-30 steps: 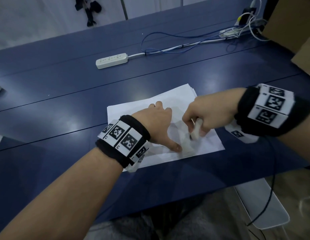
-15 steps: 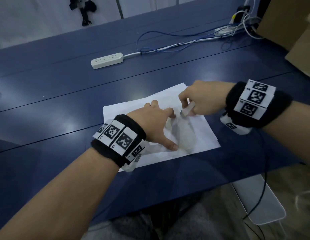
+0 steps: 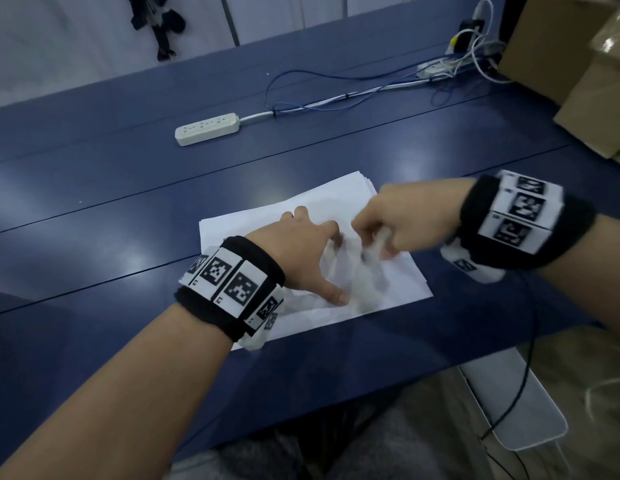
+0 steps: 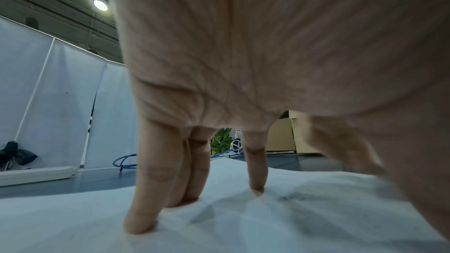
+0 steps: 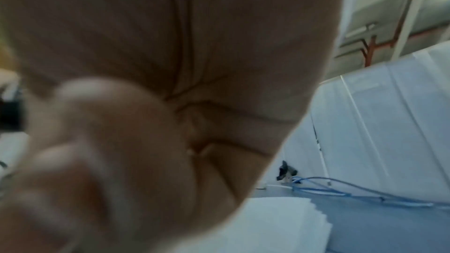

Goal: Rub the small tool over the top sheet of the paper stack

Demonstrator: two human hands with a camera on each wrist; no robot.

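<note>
Head view shows a long dark blue bench [image 3: 94, 188] filling most of the frame, with white partition panels [image 3: 59, 36] standing along its far edge, well beyond both hands. Cardboard boxes [image 3: 578, 64] sit at the far right, past the right hand. One stack of white paper sheets [image 3: 253, 223] lies on the bench directly under both hands, its near edge close to the bench's front. One white power strip [image 3: 207, 129] lies beyond the left hand, well apart from the paper, and a blue cable [image 3: 301, 105] loops from it towards a second strip, at the far right corner, with plugs in it.

There are two hands, each with a black wristband carrying black-and-white markers. The left hand [image 3: 301, 251] is spread, fingertips [image 4: 141, 226] and thumb pressing straight down on the top sheet; the left wrist view shows three fingers planted on the paper. The right hand [image 3: 388, 223] has its fingers curled and pinches a small pale stick-like thing [image 3: 378, 245], blurred, held over the paper just beside the left hand's index finger. What that thing is cannot be told.

Compared with half a second ago, the right hand has come back towards the person, its pinched tip now lower over the sheet. The left hand has kept its place.
</note>
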